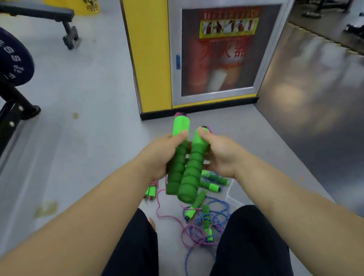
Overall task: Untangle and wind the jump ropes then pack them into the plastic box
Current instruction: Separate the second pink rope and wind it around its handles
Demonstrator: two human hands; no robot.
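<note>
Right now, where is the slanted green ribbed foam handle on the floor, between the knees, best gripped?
Grip the green ribbed foam handle around its middle, from above: it lies flat on the grey floor, and tangled pink and blue cords crowd its bright plastic end.

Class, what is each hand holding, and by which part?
The left hand grips one green handle mid-length; the right hand grips the other green handle by its upper half.

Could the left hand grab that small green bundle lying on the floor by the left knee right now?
Probably not yet. The left hand grips a green handle, so it is full. Nothing lies over the bundle, though, so the way down looks free once that handle is let go.
</note>
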